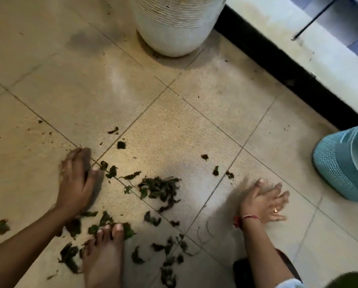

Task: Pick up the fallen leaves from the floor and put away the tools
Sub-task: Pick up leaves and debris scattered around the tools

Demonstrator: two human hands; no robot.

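Leaves (pixel 161 188) lie scattered on the floor (pixel 174 121), well clear of its wall edge, mostly between the two hands. Left hand (pixel 78 183) is palm down on the tiles, fingers fairly straight, touching the leftmost leaves. Right hand (pixel 263 202) is blurred, fingers spread, holding nothing. A bare foot (pixel 105 252) rests on some leaves. A white pot (pixel 174 28) and a teal pot (pixel 344 163) stand by the wall edge.

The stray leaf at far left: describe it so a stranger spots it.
From the white pot, drop to the left hand on the tiles. Below and left of it lies one green leaf, alone, far from the pile.
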